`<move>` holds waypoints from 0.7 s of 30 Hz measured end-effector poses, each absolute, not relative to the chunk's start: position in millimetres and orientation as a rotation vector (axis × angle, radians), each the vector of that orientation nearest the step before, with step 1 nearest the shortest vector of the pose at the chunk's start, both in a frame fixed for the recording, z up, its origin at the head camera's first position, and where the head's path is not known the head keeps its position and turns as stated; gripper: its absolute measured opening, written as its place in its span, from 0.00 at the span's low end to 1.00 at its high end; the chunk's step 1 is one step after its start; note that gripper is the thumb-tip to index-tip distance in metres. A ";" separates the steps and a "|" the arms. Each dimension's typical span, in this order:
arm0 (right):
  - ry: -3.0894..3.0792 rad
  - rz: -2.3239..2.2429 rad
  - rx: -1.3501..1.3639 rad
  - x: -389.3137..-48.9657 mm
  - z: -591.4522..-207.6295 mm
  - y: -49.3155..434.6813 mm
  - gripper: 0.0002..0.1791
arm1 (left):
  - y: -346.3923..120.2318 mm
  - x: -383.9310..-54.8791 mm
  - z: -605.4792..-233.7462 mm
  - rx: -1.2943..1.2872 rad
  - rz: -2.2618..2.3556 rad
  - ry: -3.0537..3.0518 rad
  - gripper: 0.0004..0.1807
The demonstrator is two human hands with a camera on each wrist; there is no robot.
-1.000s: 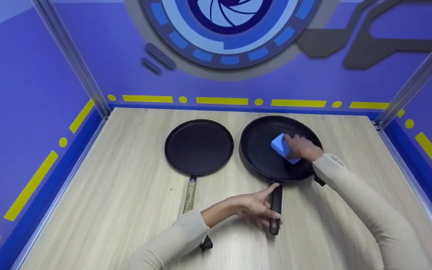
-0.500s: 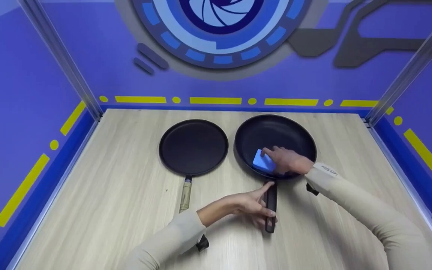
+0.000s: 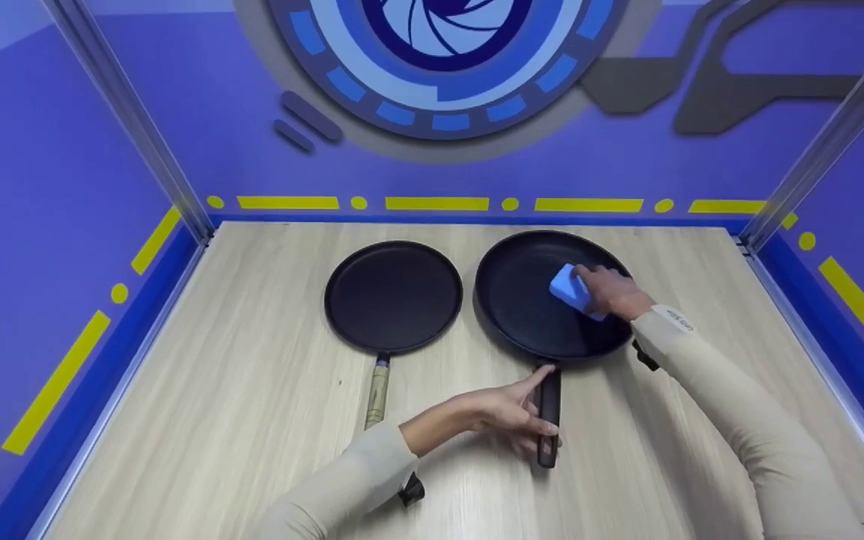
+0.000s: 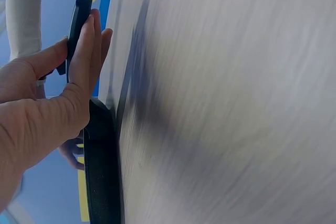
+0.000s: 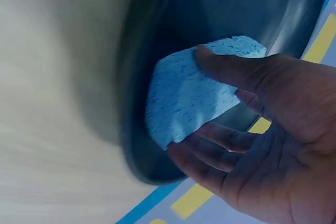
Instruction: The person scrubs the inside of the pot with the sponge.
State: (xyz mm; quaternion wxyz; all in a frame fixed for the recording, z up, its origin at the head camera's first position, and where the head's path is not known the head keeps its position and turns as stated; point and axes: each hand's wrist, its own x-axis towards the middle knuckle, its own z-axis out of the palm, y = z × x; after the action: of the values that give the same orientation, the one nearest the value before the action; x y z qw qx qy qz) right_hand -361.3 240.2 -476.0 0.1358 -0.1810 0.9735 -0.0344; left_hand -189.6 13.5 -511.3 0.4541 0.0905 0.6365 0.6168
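A blue sponge (image 5: 191,87) is pinched between the thumb and fingers of my right hand (image 3: 614,292), against the inside of a black frying pan (image 3: 522,292) at the right. My left hand (image 3: 511,412) holds that pan by its black handle (image 3: 550,412). In the left wrist view, the thumb lies on one side of the handle and the fingers on the other. To the left rests a flat black crepe pan (image 3: 393,296) with a wood-patterned handle (image 3: 377,390), partly hidden by my left sleeve.
Both pans stand on a pale wood-grain table (image 3: 237,360). Blue printed panels (image 3: 199,90) with yellow dashes and metal corner posts (image 3: 132,120) enclose it at the back and sides. A narrow gap separates the pans.
Over the last second my right hand swept the sponge toward the near left of the frying pan, then back up to the right. My left hand stayed on the handle.
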 end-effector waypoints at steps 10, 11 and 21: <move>2.622 -0.021 -0.472 -336.1 -463.6 224.2 0.41 | 12.6 -192.1 -509.9 0.242 1.503 1.577 0.58; 2.604 -0.026 -0.472 -333.4 -463.1 221.2 0.41 | 12.5 -192.5 -509.5 0.248 1.495 1.586 0.58; 2.593 -0.090 -0.617 -320.7 -473.4 195.3 0.38 | 14.8 -191.4 -509.5 0.234 1.510 1.591 0.57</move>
State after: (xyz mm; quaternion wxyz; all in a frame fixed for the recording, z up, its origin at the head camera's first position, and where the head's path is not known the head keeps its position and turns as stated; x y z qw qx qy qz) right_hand -320.7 195.3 -473.4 0.2349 -0.2249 0.9451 -0.0329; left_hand -191.4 14.8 -509.5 0.4509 0.0948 0.6436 0.6111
